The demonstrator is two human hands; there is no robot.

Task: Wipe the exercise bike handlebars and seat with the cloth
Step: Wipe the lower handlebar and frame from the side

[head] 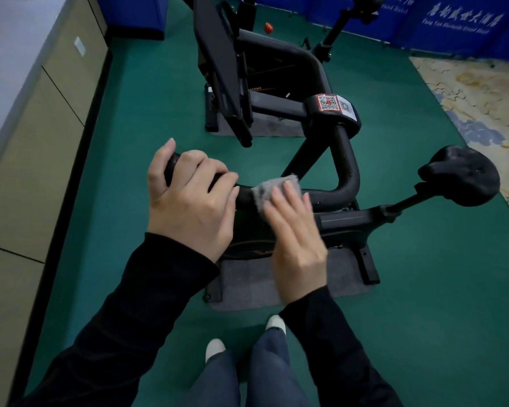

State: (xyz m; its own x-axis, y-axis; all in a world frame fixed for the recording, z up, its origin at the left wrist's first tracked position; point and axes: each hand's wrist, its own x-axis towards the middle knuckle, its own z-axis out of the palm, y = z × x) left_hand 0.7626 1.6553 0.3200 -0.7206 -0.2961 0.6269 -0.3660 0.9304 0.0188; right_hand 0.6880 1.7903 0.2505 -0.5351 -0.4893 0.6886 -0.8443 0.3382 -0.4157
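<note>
Your left hand (188, 198) clenches the handlebar (328, 198) end; your right hand (294, 239), flat-fingered, presses grey cloth (263, 191); thumb hidden.

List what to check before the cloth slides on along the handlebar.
1. Cloth lies on the handlebar: ok.
2. Right hand presses on the cloth: ok.
3. Left hand grips the handlebar end: ok.
4. Bar ahead, toward the bend, free of obstacles: ok.
5. Cloth covers the bar's underside: cannot tell.
6. Seat already wiped: cannot tell.
</note>
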